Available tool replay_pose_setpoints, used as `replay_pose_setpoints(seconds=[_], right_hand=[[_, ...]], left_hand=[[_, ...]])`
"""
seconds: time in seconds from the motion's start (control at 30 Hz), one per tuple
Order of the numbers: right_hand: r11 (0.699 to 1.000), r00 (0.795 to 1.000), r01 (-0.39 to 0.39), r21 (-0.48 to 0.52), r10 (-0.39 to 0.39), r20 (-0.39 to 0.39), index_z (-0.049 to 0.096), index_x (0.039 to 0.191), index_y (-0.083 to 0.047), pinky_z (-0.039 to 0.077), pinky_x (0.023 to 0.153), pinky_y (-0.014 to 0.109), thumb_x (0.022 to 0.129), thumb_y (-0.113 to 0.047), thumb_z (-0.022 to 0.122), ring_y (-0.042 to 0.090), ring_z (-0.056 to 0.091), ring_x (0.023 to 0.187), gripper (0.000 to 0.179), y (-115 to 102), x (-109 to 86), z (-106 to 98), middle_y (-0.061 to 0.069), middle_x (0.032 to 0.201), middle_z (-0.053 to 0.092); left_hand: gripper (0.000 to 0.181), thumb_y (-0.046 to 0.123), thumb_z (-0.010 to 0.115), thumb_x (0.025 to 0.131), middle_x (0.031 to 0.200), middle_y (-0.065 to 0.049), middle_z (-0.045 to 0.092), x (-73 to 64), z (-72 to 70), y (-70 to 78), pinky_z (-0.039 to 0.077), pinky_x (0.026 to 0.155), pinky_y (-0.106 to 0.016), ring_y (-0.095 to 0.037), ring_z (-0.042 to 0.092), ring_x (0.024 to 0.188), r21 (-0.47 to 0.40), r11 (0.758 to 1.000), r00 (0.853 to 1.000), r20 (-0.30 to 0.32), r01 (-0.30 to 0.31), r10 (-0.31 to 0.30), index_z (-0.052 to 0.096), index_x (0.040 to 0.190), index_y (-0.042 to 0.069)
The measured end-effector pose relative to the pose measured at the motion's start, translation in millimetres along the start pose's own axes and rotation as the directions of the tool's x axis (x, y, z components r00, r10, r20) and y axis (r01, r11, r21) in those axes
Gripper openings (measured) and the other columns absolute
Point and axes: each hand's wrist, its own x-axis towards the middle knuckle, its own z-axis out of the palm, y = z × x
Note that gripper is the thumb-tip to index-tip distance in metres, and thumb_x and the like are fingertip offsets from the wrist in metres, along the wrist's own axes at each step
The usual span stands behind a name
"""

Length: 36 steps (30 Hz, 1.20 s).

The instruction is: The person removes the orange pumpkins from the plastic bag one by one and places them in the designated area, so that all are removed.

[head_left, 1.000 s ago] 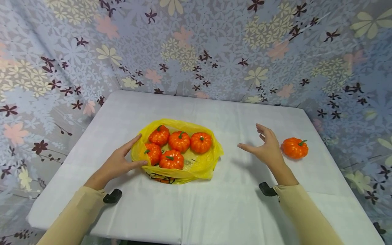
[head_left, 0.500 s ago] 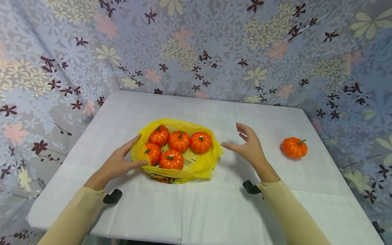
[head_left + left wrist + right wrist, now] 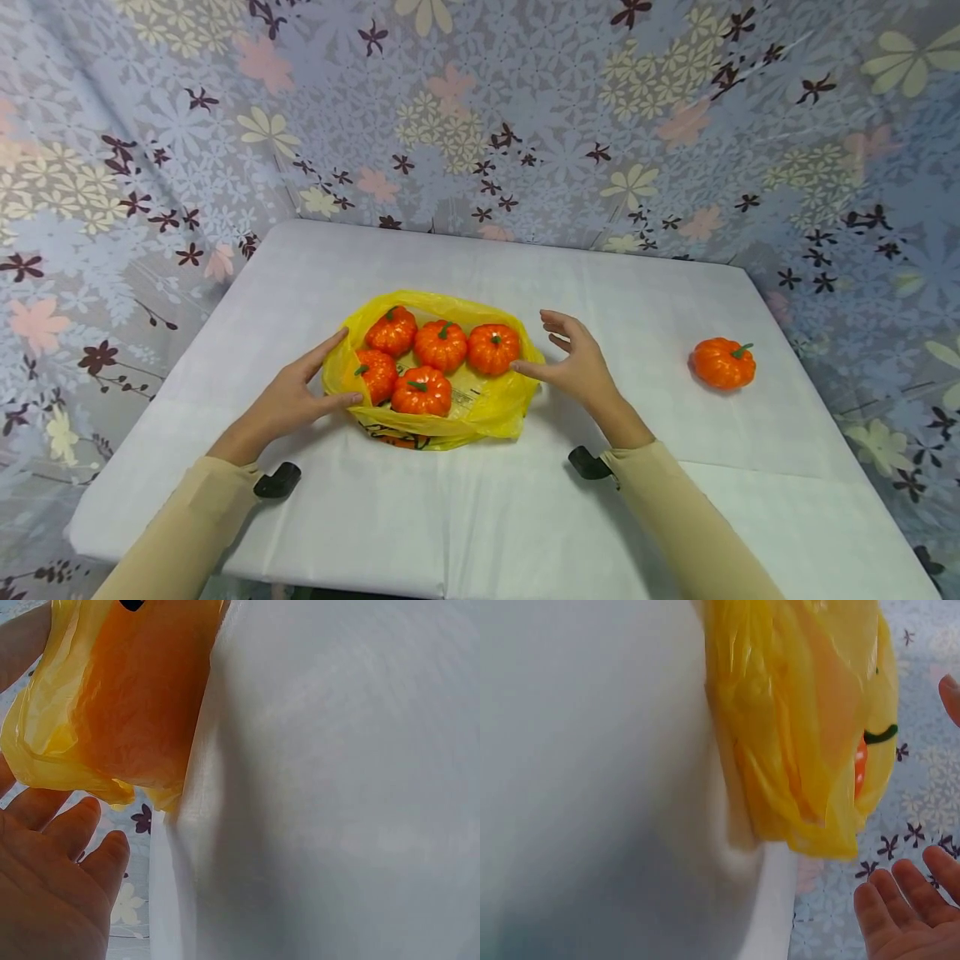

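Observation:
A yellow plastic bag (image 3: 480,427) lies with its mouth spread wide, and several small orange pumpkins (image 3: 440,346) with green stems sit inside. My left hand (image 3: 288,407) is at the bag's left end, fingers extended and thumb apart along the near rim; whether it touches the plastic is unclear. In the left wrist view the left fingers (image 3: 71,825) are loose beside the yellow plastic. At the bag's right end my right hand (image 3: 581,367) holds nothing, its thumb over the rim near the rightmost pumpkin in the bag. The right wrist view shows the right fingers (image 3: 907,900) spread beside the bag.
One more orange pumpkin (image 3: 723,363) rests on the white-covered table (image 3: 360,525), right of my right hand. Behind and beside the table hangs a flower-patterned cloth (image 3: 525,117). A black wrist piece (image 3: 588,463) juts out below my right hand.
My right hand has moved left, from near the lone pumpkin to the bag's right rim. The left hand, the bag and the pumpkins look unmoved.

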Motion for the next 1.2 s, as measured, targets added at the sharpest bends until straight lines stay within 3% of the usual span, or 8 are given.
replay_pose_setpoints(seconds=[0.3, 0.63, 1.2], right_hand=[[1.000, 0.999, 0.010, 0.020, -0.010, 0.034, 0.048, 0.144, -0.002, 0.040, 0.112, 0.046, 0.073, -0.035, 0.093, 0.029, 0.048, 0.132, 0.090, -2.3, 3.9, 16.8, 0.013, 0.145, 0.051], [0.997, 0.996, -0.069, -0.024, 0.070, 0.053, 0.048, 0.144, -0.004, 0.037, 0.115, 0.041, 0.073, -0.037, 0.092, 0.027, 0.046, 0.135, 0.090, 0.0, 5.7, 30.1, 0.011, 0.144, 0.051], [0.980, 0.991, -0.112, -0.162, 0.122, 0.052, 0.048, 0.146, -0.004, 0.034, 0.115, 0.051, 0.073, -0.047, 0.090, 0.033, 0.041, 0.137, 0.094, 1.4, 14.2, 45.9, 0.013, 0.147, 0.048]], left_hand=[[0.101, 0.048, 0.081, 0.083, 0.165, -0.009, 0.023, -0.1, 0.9, -0.4, 0.018, 0.114, -0.069, -0.041, 0.020, 0.149, -0.014, 1.000, 1.000, 0.000, -0.002, 0.002, 0.022, 0.162, 0.030], [0.101, 0.048, 0.082, 0.082, 0.165, -0.009, 0.023, -1.1, 1.1, 1.2, 0.019, 0.114, -0.069, -0.042, 0.021, 0.148, -0.004, 1.000, 1.000, -0.005, 0.005, -0.005, 0.023, 0.162, 0.029], [0.102, 0.050, 0.082, 0.081, 0.164, -0.010, 0.024, -1.3, 1.3, 0.0, 0.019, 0.113, -0.070, -0.042, 0.021, 0.148, 0.011, 1.000, 1.000, -0.005, 0.011, -0.011, 0.023, 0.162, 0.030]])
